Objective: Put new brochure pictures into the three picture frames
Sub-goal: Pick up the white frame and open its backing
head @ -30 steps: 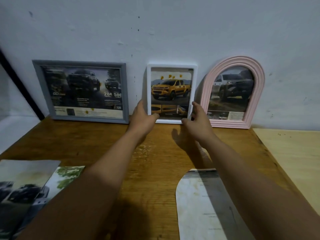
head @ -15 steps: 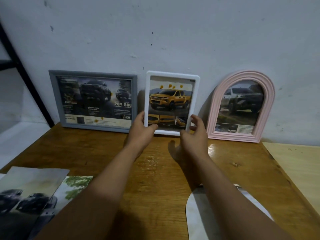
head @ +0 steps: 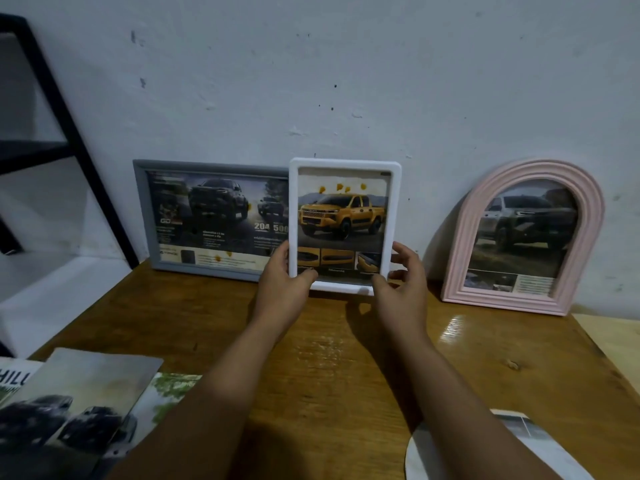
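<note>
Three picture frames stand at the back of the wooden table point(head: 329, 368) by the white wall. The white frame point(head: 344, 166) in the middle shows a yellow pickup. My left hand point(head: 282, 285) grips its lower left corner and my right hand point(head: 403, 285) grips its lower right corner; it is held upright, overlapping the right end of the grey frame point(head: 142, 216), which holds a dark truck brochure picture. The pink arched frame point(head: 530, 171) leans on the wall to the right with a silver truck picture in it.
Brochure pages point(head: 79, 400) with dark trucks lie at the table's near left. A cut arch-shaped sheet point(head: 450, 459) lies at the near right under my right arm. A black metal rack point(head: 69, 126) stands at the left; a lighter wooden board point(head: 616, 337) adjoins the table on the right.
The white frame came away from the wall toward me, held in both hands, and now overlaps the grey frame. My view has shifted, showing more of the wall and the rack.
</note>
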